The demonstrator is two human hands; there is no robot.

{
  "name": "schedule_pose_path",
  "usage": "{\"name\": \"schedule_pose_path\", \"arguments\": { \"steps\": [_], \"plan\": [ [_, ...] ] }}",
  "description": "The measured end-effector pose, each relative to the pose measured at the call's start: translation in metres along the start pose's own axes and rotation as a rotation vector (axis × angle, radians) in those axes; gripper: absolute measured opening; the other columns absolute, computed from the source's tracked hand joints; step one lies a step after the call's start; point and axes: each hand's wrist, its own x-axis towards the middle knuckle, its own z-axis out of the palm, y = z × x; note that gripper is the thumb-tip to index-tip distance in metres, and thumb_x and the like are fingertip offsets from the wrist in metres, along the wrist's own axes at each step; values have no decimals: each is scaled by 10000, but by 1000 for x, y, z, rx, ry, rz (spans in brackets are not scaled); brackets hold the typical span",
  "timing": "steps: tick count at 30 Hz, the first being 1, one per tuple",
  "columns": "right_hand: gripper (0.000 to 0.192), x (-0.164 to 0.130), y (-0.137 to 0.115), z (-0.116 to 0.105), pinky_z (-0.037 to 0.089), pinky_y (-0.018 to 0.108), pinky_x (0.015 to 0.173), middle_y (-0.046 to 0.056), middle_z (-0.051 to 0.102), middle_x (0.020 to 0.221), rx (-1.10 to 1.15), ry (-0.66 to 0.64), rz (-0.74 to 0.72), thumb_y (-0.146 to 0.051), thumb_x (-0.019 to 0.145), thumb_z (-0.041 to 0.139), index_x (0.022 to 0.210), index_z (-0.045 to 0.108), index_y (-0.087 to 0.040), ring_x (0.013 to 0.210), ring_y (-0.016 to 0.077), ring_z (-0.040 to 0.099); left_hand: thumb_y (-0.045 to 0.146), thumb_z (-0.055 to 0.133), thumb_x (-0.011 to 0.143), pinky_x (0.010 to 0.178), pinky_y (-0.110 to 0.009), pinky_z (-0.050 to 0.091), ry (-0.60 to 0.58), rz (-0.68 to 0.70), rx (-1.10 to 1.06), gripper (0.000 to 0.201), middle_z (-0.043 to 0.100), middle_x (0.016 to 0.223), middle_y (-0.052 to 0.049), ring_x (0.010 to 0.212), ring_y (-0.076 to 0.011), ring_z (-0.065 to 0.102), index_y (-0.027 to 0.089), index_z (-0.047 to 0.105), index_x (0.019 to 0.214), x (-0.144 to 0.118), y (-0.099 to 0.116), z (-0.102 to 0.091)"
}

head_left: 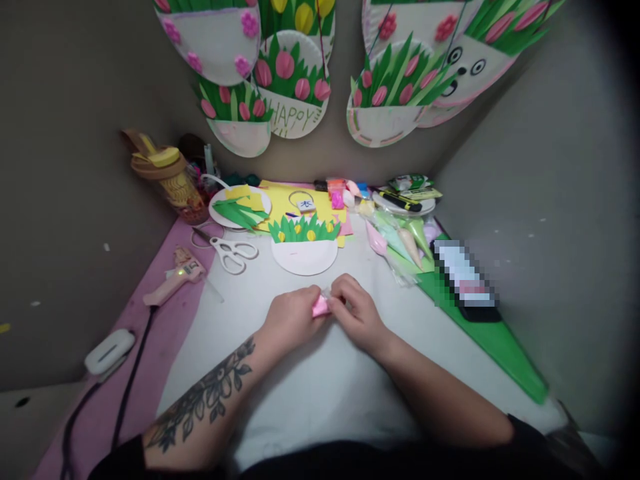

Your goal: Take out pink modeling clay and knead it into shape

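Observation:
My left hand [293,317] and my right hand [356,312] meet over the white table sheet [310,387], both pinching a small pink piece [320,307] that looks wrapped in clear film. Just beyond the hands lies a half paper plate [304,257] with green paper leaves and small yellow flowers [303,230] glued along its top edge. White-handled scissors [230,252] lie to the left of that plate.
A pink glue gun [173,281] with cord lies at left, near a white device [109,351]. Behind are a plate of green strips [239,208], yellow paper [285,200], clay packs [345,190], a jar [173,180]. Right: piping-shaped bags [400,240], green sheet [495,347], phone [465,277]. Flower plates hang on the wall [295,80].

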Motion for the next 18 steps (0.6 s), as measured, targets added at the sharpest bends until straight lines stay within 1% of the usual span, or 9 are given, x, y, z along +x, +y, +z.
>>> {"name": "schedule_pose_path", "arguments": {
  "steps": [2,5,7,9,11,13,14,16,18],
  "plan": [
    [178,-1,1,10,378,312,628,14,429,723,-180,0,26,-129,848,412,697,393,-219,710,176,450,285,492,833,586,-295,344,44,-45,76,96,665,787,-42,724,-216,623,207,549,828,0,4,4],
    [125,-1,4,22,374,334,626,49,443,775,-456,-23,18,-123,814,405,734,415,-219,746,213,443,190,448,829,594,-298,341,83,-78,95,86,657,793,-52,721,-213,619,201,531,844,0,7,10],
    [112,-1,4,22,376,338,626,57,449,790,-529,-13,-1,-138,824,412,749,427,-219,753,220,441,185,445,831,591,-294,338,92,-90,65,72,648,783,-47,708,-206,612,203,515,830,1,7,9],
    [119,-1,3,18,390,338,655,50,455,784,-468,29,-58,-146,851,415,758,426,-219,769,214,450,242,477,840,581,-287,339,100,-107,7,46,638,773,-34,693,-198,601,209,500,818,1,4,6],
    [122,-1,1,11,403,339,699,42,467,787,-334,78,-138,-143,868,422,771,428,-216,793,202,463,308,522,832,573,-280,345,106,-117,-48,101,629,775,-23,685,-191,591,213,491,818,1,0,3],
    [118,-1,-1,6,406,333,718,34,474,794,-201,97,-149,-152,875,444,773,444,-211,806,188,474,316,550,822,574,-279,351,114,-112,-45,117,623,781,-20,689,-190,585,210,498,822,1,-3,2],
    [118,0,-2,4,405,324,708,30,476,793,-143,93,-114,-169,878,459,767,457,-209,797,180,477,291,548,824,584,-282,356,125,-100,-10,93,623,785,-25,701,-193,584,207,508,822,2,-5,3],
    [140,2,-4,3,395,299,662,15,475,768,-40,84,14,-216,882,490,743,476,-205,747,160,477,232,517,840,625,-298,369,164,-52,106,42,625,807,-44,750,-209,586,197,536,828,2,-7,6],
    [185,3,-6,4,375,278,613,-2,464,723,21,93,123,-234,882,504,704,468,-204,688,141,463,203,486,857,685,-320,382,211,21,204,79,628,851,-68,826,-230,584,187,563,850,2,-6,8]
  ]
}}
